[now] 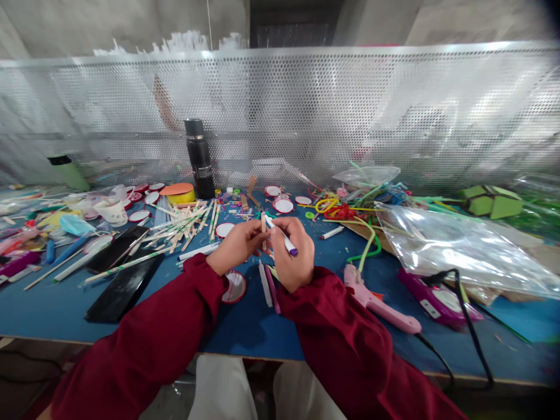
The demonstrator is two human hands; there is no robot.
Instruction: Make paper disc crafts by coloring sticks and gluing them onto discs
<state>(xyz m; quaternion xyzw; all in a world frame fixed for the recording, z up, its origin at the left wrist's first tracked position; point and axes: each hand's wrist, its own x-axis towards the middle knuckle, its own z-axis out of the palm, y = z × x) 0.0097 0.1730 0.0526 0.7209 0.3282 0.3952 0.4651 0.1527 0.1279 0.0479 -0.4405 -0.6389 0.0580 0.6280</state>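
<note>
My left hand pinches a narrow wooden craft stick, held upright over the middle of the table. In my right hand is a white marker with a purple end, gripped like a pen. Its far tip meets or nearly meets the stick; the exact contact is too small to tell. Below the hands lie a white strip and a purple strip, side by side. A round red-rimmed lid sits partly behind my left sleeve.
Left of the hands are loose craft sticks, a black phone and a paper cup. A black bottle stands at the back. On the right lie a pink glue gun, a purple corded device and clear plastic bags.
</note>
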